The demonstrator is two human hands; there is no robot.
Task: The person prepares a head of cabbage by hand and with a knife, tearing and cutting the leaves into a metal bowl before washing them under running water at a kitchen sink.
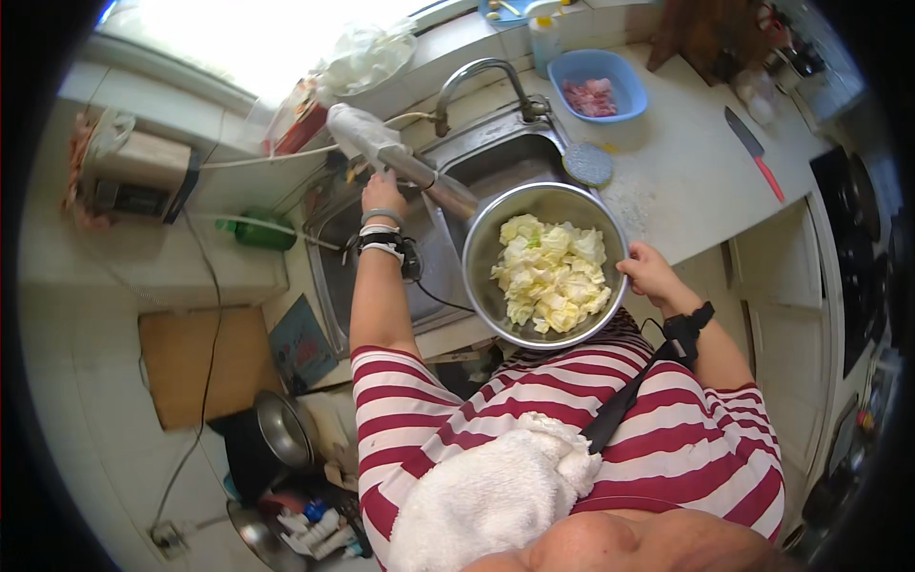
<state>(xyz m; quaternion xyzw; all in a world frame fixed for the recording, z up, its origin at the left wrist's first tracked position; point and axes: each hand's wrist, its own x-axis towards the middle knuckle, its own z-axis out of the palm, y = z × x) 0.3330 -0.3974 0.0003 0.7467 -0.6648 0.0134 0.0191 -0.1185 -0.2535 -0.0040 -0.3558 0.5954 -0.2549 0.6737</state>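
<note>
My right hand grips the right rim of a round metal bowl, tilted so its inside faces me. Torn pale yellow cabbage leaves lie in the bowl. My left hand reaches over the left sink basin, beside a metal tube partly wrapped in white plastic. Its fingers are partly hidden, and whether they hold anything cannot be told. Behind the bowl are the right sink basin and a curved faucet. A round scrubbing pad lies at the sink's right edge.
A blue plastic basin with pieces of raw meat stands on the counter. Farther right lies a knife with a red handle. A green bottle lies left of the sink. A stove is at the far right.
</note>
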